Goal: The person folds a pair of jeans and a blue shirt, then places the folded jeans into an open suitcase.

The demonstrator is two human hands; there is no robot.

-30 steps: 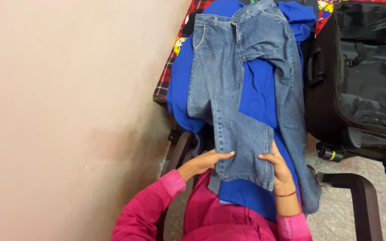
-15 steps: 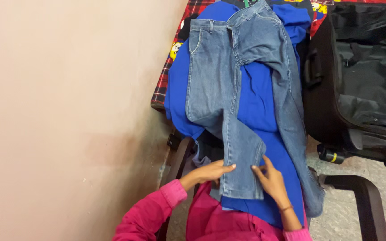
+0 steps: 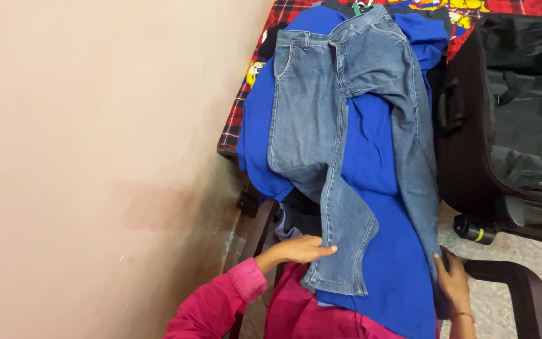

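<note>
Jeans (image 3: 321, 144) are lying before us: our left hand (image 3: 299, 250) is pressing flat on one leg, our right hand (image 3: 453, 282) pinching the other; we should be tugging evenly.

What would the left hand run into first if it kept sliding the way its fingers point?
The left hand points right, fingertips already at the edge of the jeans' nearer leg. It would likely push into that denim first, with the blue garment beyond.

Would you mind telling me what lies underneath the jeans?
Under the jeans lies a bright blue garment, itself on a red plaid cloth. Whatever the denim covers directly is hidden.
</note>
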